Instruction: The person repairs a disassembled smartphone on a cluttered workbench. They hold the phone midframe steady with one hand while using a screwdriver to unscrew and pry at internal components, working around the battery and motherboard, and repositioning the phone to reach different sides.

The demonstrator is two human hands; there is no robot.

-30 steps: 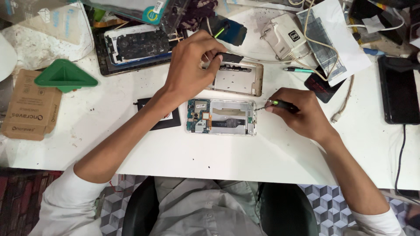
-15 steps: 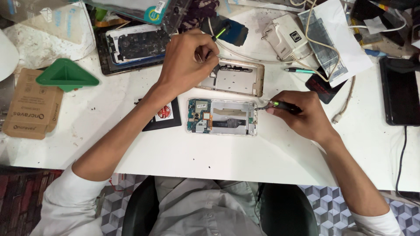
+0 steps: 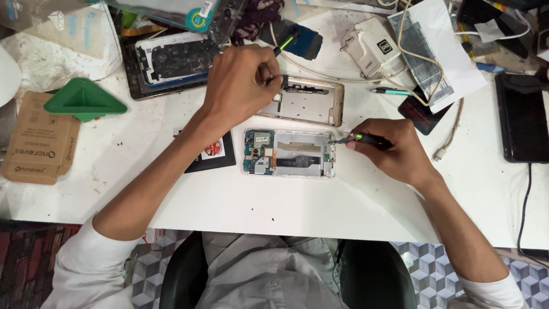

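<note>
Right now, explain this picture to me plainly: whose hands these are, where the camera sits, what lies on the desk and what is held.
There is one view, from a camera worn on a person's head, looking down at their own two bare hands over a white table. Between the hands lies an opened phone, its circuit board and inner parts showing. The right hand holds a small screwdriver with its tip at the phone's right edge. The left hand reaches further up and pinches something small beside a gold back cover; I cannot tell what. Around them lie a green triangular stand, a cardboard box, a white charger with cables, and a dark phone at the right.
</note>
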